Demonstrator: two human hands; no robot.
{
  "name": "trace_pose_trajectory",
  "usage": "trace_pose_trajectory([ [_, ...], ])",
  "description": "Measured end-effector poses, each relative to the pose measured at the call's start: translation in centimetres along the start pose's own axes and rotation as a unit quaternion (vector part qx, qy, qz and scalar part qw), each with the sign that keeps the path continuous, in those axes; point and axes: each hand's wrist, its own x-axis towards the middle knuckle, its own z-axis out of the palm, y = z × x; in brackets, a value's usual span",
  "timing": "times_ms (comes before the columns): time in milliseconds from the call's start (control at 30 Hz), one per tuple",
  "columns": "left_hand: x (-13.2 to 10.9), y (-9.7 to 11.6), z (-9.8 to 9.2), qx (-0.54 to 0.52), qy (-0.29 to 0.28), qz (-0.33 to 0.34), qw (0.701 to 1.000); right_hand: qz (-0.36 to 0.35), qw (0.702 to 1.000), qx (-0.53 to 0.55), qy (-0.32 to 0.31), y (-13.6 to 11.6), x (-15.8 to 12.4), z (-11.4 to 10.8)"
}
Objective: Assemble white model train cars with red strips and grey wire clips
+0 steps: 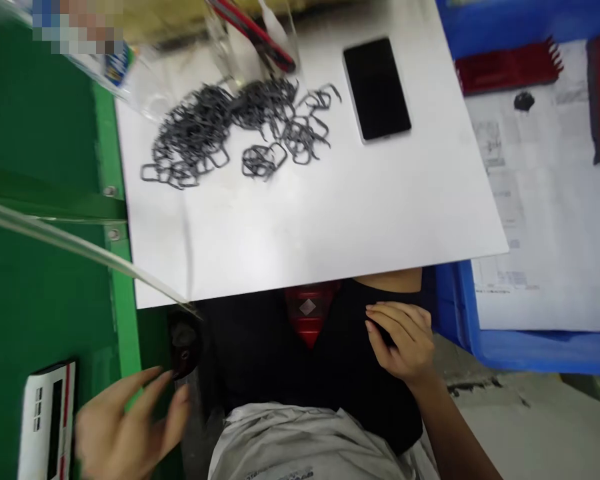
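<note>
My left hand (135,420) hangs in the air below the table's left end, slightly smeared, with its fingers apart and nothing between them. Close above its fingertips is a dark object (184,343), whose kind I cannot make out. My right hand (403,337) rests on my black-clad thigh, fingers loosely stretched, thumb apart, holding nothing. On the white tabletop (300,227), away from both hands, lie tangled heaps of dark grey, thin loop-shaped pieces (195,130), with a small cluster (263,161) in front. A black-screened phone (377,90) lies to their right.
Behind the heaps stands a clear container (253,57) with a red-and-black tool (255,33). A pale strip (80,247) slants across the green panel (35,293). On the right, a blue bin (540,357) carries printed paper (545,267) and dark red parts (510,67).
</note>
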Motion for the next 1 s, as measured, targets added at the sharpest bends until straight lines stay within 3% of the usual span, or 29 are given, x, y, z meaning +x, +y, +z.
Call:
trace_pose_trajectory([
  [67,1.0,1.2,2.4,0.038,0.011,0.092,0.995,-0.002,1.000,-0.009,0.000,-0.4,0.1,0.0],
  [167,4.6,3.4,5.8,-0.012,0.025,0.200,0.979,-0.026,0.999,-0.027,0.006,-1.1,0.6,0.3],
  [267,9.0,4.4,8.3,0.001,0.025,0.255,0.967,-0.063,0.997,-0.049,0.004,-2.1,1.4,0.5],
  [433,14.5,3.2,10.7,0.021,-0.103,0.189,0.976,-0.163,0.986,0.012,0.005,-3.6,5.4,0.0],
  [633,15.8,1.6,10.8,0.005,-0.120,0.225,0.967,-0.306,0.949,0.068,0.046,-6.0,15.9,-0.3],
  [800,15.4,1.4,10.3,-0.009,-0.120,0.226,0.967,-0.368,0.929,0.031,0.011,-7.1,26.5,5.3],
  [900,15.5,0.9,10.2,-0.027,-0.124,0.228,0.965,-0.351,0.930,-0.057,-0.097,-7.0,31.8,9.6],
  [1000,15.6,0.4,10.3,-0.039,-0.127,0.230,0.964,-0.328,0.921,-0.122,-0.172,-6.5,34.7,12.7],
])
